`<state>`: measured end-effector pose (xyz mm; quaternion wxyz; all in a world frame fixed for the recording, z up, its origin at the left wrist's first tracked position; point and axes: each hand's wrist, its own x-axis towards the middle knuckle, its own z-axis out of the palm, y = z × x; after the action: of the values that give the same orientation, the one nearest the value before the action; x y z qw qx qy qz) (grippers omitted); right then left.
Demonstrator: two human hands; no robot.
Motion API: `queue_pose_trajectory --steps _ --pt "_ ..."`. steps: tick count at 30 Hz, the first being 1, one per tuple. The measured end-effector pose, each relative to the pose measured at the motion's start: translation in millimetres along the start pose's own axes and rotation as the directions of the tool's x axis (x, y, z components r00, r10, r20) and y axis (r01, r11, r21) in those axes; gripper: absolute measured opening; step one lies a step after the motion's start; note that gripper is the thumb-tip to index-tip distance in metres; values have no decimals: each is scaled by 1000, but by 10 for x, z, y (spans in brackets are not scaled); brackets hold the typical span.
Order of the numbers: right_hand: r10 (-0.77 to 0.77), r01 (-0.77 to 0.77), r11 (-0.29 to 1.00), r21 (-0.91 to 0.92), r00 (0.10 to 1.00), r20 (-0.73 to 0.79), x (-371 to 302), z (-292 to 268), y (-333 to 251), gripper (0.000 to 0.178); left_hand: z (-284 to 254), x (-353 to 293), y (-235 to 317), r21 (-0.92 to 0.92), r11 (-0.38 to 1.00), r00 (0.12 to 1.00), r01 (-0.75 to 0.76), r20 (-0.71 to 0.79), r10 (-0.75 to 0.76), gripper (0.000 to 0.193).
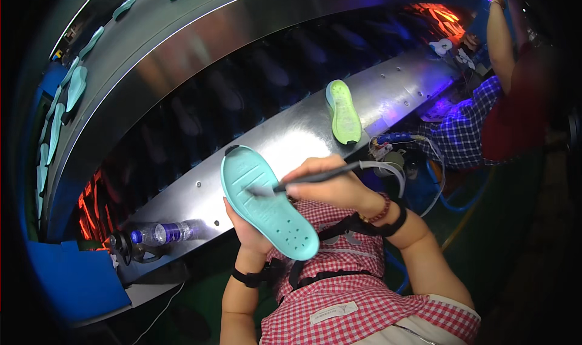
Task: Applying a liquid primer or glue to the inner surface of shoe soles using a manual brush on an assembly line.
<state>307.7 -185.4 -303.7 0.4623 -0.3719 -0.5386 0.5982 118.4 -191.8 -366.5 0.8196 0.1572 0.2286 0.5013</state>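
My left hand (247,231) supports a turquoise shoe sole (276,219) from its near left side, over the front edge of the metal bench. The sole is tilted, its inner face up, with cross ridges, small holes at the near end and a dark patch at the far end. In my right hand (339,190) is a brush (321,175) with a dark handle. Its blurred tip lies over the middle of the sole; whether it touches cannot be made out. Farther right on the bench rests a yellow-green shoe sole (347,116).
The metal bench (285,140) runs diagonally before a dark machine opening with glowing orange ends. Bottles (173,232) lie at its left end. Turquoise soles (75,89) line the belt (145,19). A co-worker in a checked garment (458,130) is at the right, near cables.
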Motion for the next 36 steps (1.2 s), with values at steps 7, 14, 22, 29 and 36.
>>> queue_pose_trajectory --steps 7,14,22,29,36 --pt "-64 113 985 -129 941 333 -85 83 -60 19 9 -14 22 -81 996 984 -26 172 40 69" --pt "-155 226 952 -206 937 312 -138 86 2 24 66 63 98 82 965 968 -249 -15 251 78" --pt "-297 363 922 -134 886 357 -131 51 40 25 150 117 268 70 869 870 -489 -36 492 86" --pt "-217 280 939 -200 933 289 -99 -31 18 24 283 156 409 65 834 829 -548 -87 552 88" --pt "57 -51 997 -59 993 99 -114 -54 -80 23 380 120 484 131 831 831 -540 -71 551 85"
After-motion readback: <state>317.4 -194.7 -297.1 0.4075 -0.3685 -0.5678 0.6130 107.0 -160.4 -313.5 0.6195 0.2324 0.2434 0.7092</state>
